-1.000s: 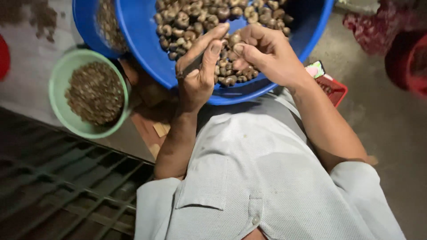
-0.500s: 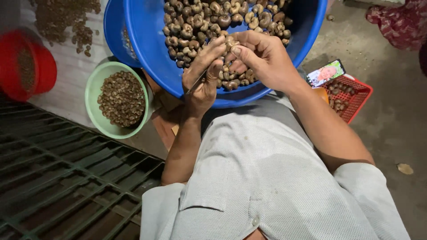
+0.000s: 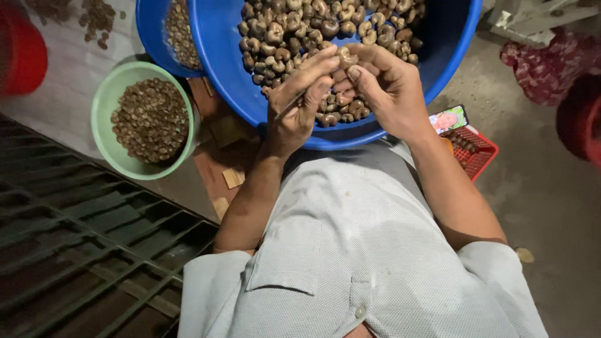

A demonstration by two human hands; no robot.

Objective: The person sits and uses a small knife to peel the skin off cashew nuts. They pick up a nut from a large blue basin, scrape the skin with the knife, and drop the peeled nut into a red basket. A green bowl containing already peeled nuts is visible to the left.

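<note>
A large blue basin (image 3: 451,47) full of brown cashew nuts in their shells rests on my lap. My left hand (image 3: 299,103) grips a thin metal pick, whose tip points up toward the nut. My right hand (image 3: 385,87) pinches a single pale nut (image 3: 346,57) between thumb and fingers, just above the pile. Both hands meet over the near part of the basin. A green bowl (image 3: 103,119) of small dark kernels sits to the left.
A second blue basin (image 3: 150,28) lies behind the green bowl. A red tub (image 3: 25,53) is at far left, a red mesh basket (image 3: 479,150) at right with a phone beside it. A dark metal grate (image 3: 81,250) covers the lower left floor.
The view has shifted, so the red tub slid toward the left edge. My hands stay together over the basin, with the nut raised slightly between them.
</note>
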